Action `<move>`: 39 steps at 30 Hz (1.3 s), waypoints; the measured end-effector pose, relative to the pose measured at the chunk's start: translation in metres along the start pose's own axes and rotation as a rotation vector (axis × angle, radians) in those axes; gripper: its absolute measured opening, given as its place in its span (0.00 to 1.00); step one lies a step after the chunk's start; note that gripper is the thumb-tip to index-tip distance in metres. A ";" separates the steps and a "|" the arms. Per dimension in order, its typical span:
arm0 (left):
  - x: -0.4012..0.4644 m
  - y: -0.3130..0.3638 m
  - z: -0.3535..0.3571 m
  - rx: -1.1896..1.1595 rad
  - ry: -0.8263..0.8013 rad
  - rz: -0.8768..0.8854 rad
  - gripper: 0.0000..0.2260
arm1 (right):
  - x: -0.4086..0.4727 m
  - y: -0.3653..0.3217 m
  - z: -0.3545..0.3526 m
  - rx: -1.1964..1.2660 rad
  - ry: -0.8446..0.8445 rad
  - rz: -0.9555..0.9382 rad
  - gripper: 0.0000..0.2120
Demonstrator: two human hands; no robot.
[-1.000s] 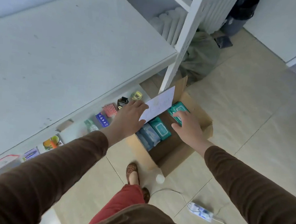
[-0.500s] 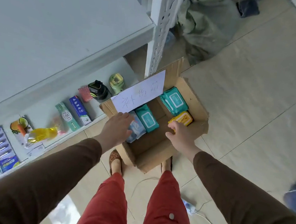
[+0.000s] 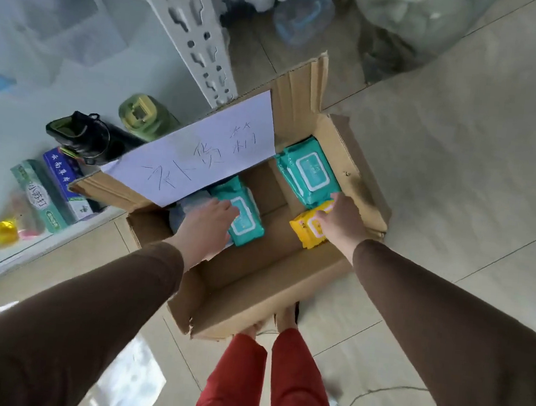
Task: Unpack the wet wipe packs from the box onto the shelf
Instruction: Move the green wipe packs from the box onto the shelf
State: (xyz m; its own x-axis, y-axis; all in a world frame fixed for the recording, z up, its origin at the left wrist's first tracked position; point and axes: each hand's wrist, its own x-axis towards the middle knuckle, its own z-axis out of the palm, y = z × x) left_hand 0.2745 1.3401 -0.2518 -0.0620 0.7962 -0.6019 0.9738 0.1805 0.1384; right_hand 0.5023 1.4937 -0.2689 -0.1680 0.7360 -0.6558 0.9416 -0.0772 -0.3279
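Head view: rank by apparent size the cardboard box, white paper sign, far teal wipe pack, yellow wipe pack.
1. cardboard box
2. white paper sign
3. far teal wipe pack
4. yellow wipe pack, though the right hand covers part of it, so its full size is unsure.

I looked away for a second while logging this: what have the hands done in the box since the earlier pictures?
The left hand has slid off the blue pack onto the teal wet wipe pack near the box's left wall. The right hand has reached deeper, now touching the yellow wet wipe pack. Neither pack is lifted. The brown cardboard box, its handwritten white paper sheet and the far teal pack stayed put.
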 end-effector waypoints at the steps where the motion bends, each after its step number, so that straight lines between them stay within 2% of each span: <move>1: 0.014 -0.001 0.006 0.029 -0.009 0.014 0.22 | 0.015 0.002 0.005 -0.006 0.016 -0.001 0.24; 4: 0.056 -0.008 0.025 0.150 -0.023 0.047 0.23 | 0.058 0.002 0.022 -0.033 0.064 -0.021 0.20; 6: 0.081 -0.016 0.040 0.225 -0.028 0.071 0.27 | 0.082 0.000 0.036 -0.046 0.090 -0.029 0.20; 10: 0.118 -0.029 0.067 0.385 -0.030 0.194 0.30 | 0.110 -0.003 0.070 -0.058 0.190 0.019 0.23; 14: 0.134 -0.032 0.085 0.494 -0.059 0.288 0.30 | 0.116 -0.004 0.091 -0.117 0.330 0.059 0.33; 17: 0.135 -0.029 0.086 0.579 -0.036 0.322 0.30 | 0.119 0.000 0.093 -0.190 0.310 0.090 0.34; 19: 0.137 -0.025 0.082 0.627 -0.018 0.346 0.24 | 0.117 -0.001 0.093 -0.183 0.280 0.107 0.38; 22: 0.137 -0.016 0.075 0.664 -0.020 0.398 0.18 | 0.114 -0.001 0.098 -0.008 0.152 0.140 0.38; 24: 0.132 -0.011 0.074 0.601 -0.069 0.413 0.18 | 0.114 0.001 0.101 0.179 0.024 0.180 0.36; 26: 0.118 -0.004 0.073 0.481 -0.136 0.322 0.19 | 0.108 0.003 0.101 0.258 -0.085 0.206 0.32; 28: 0.097 0.001 0.071 0.369 -0.147 0.185 0.23 | 0.096 0.003 0.099 0.326 -0.101 0.210 0.30; 31: 0.057 0.002 0.058 0.241 -0.118 0.007 0.22 | 0.062 -0.001 0.084 0.529 -0.104 0.195 0.18; 35: -0.023 -0.015 0.021 0.037 -0.016 -0.113 0.23 | -0.008 -0.005 0.042 0.371 -0.171 0.046 0.18; 39: -0.118 -0.040 -0.036 -0.125 0.064 -0.200 0.24 | -0.095 -0.033 -0.004 0.078 -0.069 -0.241 0.17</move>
State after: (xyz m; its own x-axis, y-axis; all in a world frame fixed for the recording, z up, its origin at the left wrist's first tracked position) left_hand 0.2352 1.2600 -0.1578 -0.2684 0.7720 -0.5762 0.9066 0.4047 0.1199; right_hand 0.4887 1.4296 -0.1932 -0.4070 0.6919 -0.5963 0.8471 0.0416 -0.5298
